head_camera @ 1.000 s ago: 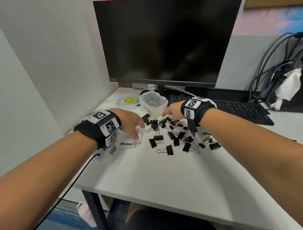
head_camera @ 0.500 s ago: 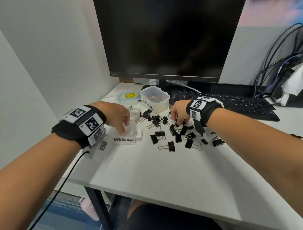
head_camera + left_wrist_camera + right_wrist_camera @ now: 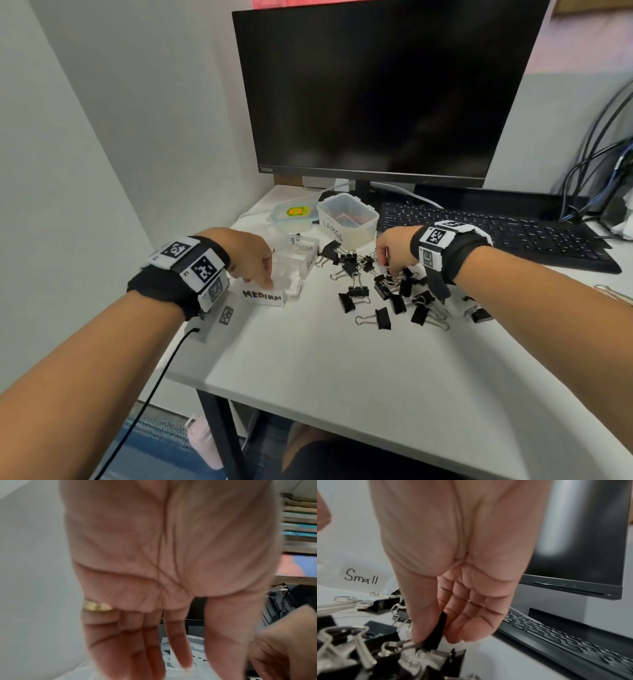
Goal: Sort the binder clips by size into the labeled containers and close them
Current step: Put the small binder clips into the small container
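1. Surface (image 3: 342, 370): a white top on dark legs, set into a corner of pale grey walls; patterned blue floor shows below its near left edge.
2. Monitor (image 3: 383, 89): a dark, unlit screen at the back of the surface, with a black keyboard (image 3: 493, 233) in front of it on the right and a bundle of cables (image 3: 596, 150) at the far right.
3. Binder clips (image 3: 383, 291): black with silver handles, scattered loose over the middle of the surface, between the two hands.
4. LARGE container (image 3: 347, 221): a clear open tub behind the clips, just left of the keyboard; its lid (image 3: 294, 212), with a yellow-green sticker, lies flat beside it on the left.
5. MEDIUM container (image 3: 270, 293) and Small container (image 3: 301, 255): small clear boxes on the left of the surface, the Small one just behind the MEDIUM one; the "Small" label (image 3: 361, 576) is also legible in the right wrist view.
6. Left hand (image 3: 251, 255): held over the MEDIUM container, fingers extended downward and lying close together, tips at its top; whether they touch it cannot be told.
7. Right hand (image 3: 394, 250): lowered into the pile, thumb and fingers clamped on one binder clip (image 3: 435, 631).
8. Both wrists carry black straps bearing square printed markers.
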